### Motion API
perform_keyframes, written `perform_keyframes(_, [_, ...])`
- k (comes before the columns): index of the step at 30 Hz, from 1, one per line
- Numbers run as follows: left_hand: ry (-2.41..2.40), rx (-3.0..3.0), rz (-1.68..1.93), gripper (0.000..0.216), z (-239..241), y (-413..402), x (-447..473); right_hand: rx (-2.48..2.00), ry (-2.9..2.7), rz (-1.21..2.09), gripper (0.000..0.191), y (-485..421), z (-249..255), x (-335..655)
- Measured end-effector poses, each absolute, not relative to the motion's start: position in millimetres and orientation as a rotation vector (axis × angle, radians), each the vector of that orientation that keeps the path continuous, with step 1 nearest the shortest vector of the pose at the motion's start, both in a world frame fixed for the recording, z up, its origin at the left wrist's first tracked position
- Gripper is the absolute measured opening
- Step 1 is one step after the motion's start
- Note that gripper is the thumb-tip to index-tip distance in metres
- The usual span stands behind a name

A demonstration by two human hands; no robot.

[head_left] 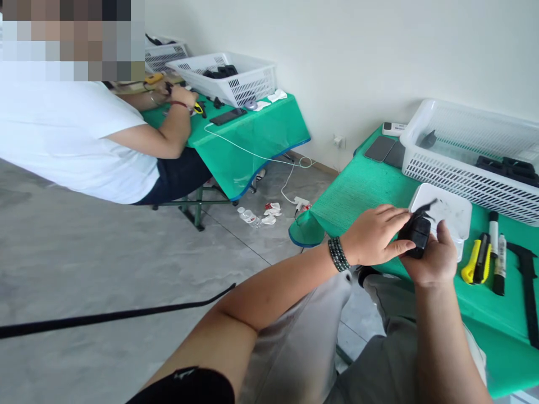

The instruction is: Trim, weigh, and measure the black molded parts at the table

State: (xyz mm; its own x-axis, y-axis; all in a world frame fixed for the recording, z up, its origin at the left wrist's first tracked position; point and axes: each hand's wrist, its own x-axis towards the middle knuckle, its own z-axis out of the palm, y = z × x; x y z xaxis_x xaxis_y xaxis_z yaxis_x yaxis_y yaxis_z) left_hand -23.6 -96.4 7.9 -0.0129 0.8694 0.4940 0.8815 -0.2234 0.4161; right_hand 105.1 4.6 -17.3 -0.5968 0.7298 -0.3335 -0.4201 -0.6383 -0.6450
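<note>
A black piece (418, 234) is held between two bare hands at the near edge of a green-covered bench (349, 193). The piece is cradled from below and the side in the right hand (435, 264), its palm turned up and its thumb raised beside the piece. It is clasped from the opposite side by the left hand (374, 233), whose fingers are laid along the upper edge and whose thumb is pressed to the near face. A thin dark strip (427, 209) is seen jutting from the top of the piece; whether it is attached cannot be told.

Just beyond the hands, a white container (455, 207) is set on the bench, partly hidden by them. To the right, a yellow cutter (477, 261), two markers (500, 266) and a black caliper (527, 280) are laid out. Behind them, more black pieces (509, 168) are held in a white basket (442, 174).

At another bench (256, 140), well apart, a small dark object is handled by a seated person in a white shirt (71, 134).
</note>
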Motion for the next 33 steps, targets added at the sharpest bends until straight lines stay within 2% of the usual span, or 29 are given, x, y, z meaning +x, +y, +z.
perform_keyframes(4, [-1.898, -2.166, -1.059, 0.061, 10, -97, -20, -0.704, -0.606, 2.095, 0.037, 0, -10, 102])
perform_keyframes(9, [-1.913, -2.163, -1.183, 0.039, 12, -101, -25, -0.681, -0.654, 2.168, 0.028, -2, -16, 100])
perform_keyframes(13, [-1.975, -2.216, -1.293, 0.030, 10, -100, -30, -0.693, -0.640, 2.164, 0.024, -3, -16, 100])
perform_keyframes(20, [-1.938, -2.411, -1.256, 0.016, 10, -103, -24, -0.681, -0.647, 2.167, 0.030, 6, -21, 99])
perform_keyframes(24, [-1.713, -2.542, -1.058, 0.020, 13, -102, -15, -0.696, -0.679, 2.088, 0.035, 12, -25, 99])
perform_keyframes(28, [-1.737, -2.271, -0.959, 0.028, 14, -96, -13, -0.722, -0.908, 1.946, 0.039, -4, -24, 94])
perform_keyframes(33, [-1.873, -2.004, -1.102, 0.026, 18, -97, -11, -0.645, -1.240, 1.765, 0.060, -31, -25, 88])
